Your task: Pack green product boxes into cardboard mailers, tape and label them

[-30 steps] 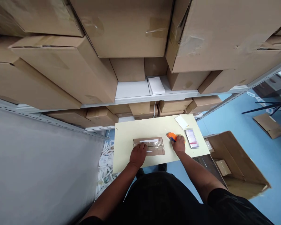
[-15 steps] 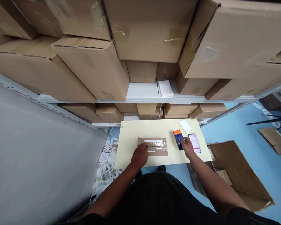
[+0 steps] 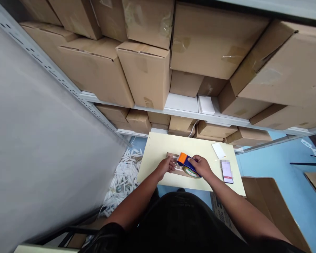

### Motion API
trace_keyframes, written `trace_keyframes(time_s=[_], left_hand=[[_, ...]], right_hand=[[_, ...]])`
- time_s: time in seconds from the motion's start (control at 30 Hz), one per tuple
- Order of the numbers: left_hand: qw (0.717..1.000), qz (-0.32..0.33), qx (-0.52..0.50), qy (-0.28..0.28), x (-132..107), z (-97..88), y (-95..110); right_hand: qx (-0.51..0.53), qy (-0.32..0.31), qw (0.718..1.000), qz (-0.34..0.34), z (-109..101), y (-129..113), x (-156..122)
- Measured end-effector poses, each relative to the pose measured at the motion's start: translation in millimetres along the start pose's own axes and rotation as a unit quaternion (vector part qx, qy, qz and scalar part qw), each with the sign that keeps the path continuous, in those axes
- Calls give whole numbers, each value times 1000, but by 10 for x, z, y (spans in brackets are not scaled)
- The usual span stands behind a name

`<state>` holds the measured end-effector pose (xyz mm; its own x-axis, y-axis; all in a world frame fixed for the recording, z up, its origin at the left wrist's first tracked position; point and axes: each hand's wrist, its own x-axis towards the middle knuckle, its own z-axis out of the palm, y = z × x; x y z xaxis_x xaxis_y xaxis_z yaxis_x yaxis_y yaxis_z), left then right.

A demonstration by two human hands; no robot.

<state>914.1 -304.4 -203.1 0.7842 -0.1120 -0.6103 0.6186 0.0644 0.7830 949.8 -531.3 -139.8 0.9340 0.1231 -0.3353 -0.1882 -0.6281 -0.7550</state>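
Observation:
A flat cardboard package (image 3: pixel 178 172) with clear tape across its top lies on the pale yellow table (image 3: pixel 158 144). My right hand (image 3: pixel 201 167) is closed around a blue and orange tape dispenser (image 3: pixel 187 161), tilted over the package. Its tape roll (image 3: pixel 191 172) shows beneath, close to the package's right part and covering it from view. At the package's left end is my left hand (image 3: pixel 165 167), its slightly bent fingers apart and over the taped top. Whether the fingertips press on it is hard to see.
A phone (image 3: pixel 226 171) and a white card (image 3: pixel 218 150) lie on the table's right side. Shelves of cardboard boxes (image 3: pixel 144 75) rise behind. White paper scraps (image 3: pixel 123 175) cover the floor at left; a large open carton (image 3: pixel 268 200) stands at right.
My right hand has brought the tape dispenser left from beside the phone to above the package. My left hand has shifted to the package's left end, its fingers turned inward. The view has swung left.

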Motion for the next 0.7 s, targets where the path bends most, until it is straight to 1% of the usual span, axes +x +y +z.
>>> trace_keyframes(time_s=[0.03,0.07,0.13,0.4,0.5,0.6,0.7], left_hand=[[999,-9,-51,-13,12,-37,-1],[997,-8,-79,-25,18,-66,-9],[995,6,-91,-31,15,-101,-33],[997,31,-40,54,23,-63,-137],[994,52,-9,93,51,-94,-176],[988,75,23,135,53,-240,-202],[969,105,96,203,43,-462,-221]], right_hand=[[-47,-8,999,-10,40,-41,14],[-86,-15,996,-20,74,-78,25],[-143,-27,989,-37,123,-143,38],[-256,-55,962,-75,199,-253,76],[-297,-67,949,-81,191,-296,80],[-334,-71,936,-82,175,-350,85],[-361,-72,927,-78,175,-383,97]])
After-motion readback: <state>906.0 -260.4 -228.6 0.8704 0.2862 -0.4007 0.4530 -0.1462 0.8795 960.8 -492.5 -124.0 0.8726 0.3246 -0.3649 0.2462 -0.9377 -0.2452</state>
